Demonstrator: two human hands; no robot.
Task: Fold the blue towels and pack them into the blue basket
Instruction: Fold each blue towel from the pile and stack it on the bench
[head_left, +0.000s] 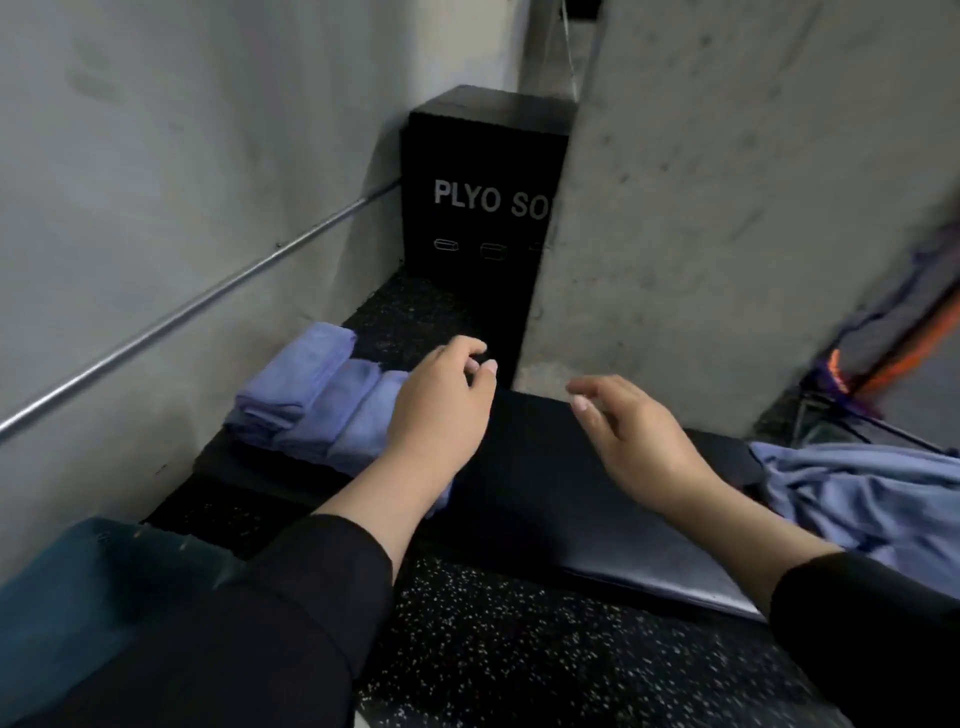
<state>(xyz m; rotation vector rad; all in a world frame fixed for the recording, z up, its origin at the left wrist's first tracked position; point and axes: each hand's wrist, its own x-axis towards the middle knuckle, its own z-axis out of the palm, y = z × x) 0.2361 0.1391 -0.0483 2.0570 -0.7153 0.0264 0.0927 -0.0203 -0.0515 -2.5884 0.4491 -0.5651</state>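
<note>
I see both hands empty above the black pad (545, 467). My left hand (441, 410) hangs with fingers loosely curled, just beside the row of folded towels (311, 400) at the pad's left end, partly covering the nearest one. My right hand (639, 441) is relaxed and open over the pad's middle. A loose towel (862, 499) lies crumpled at the right. The basket (78, 597) sits at lower left on the speckled floor (493, 649). A black box (483, 197) stands beyond.

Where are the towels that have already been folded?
In the head view, the folded towels sit in a row at the left end of the black bench, near the grey wall, just beyond the left hand.
</note>
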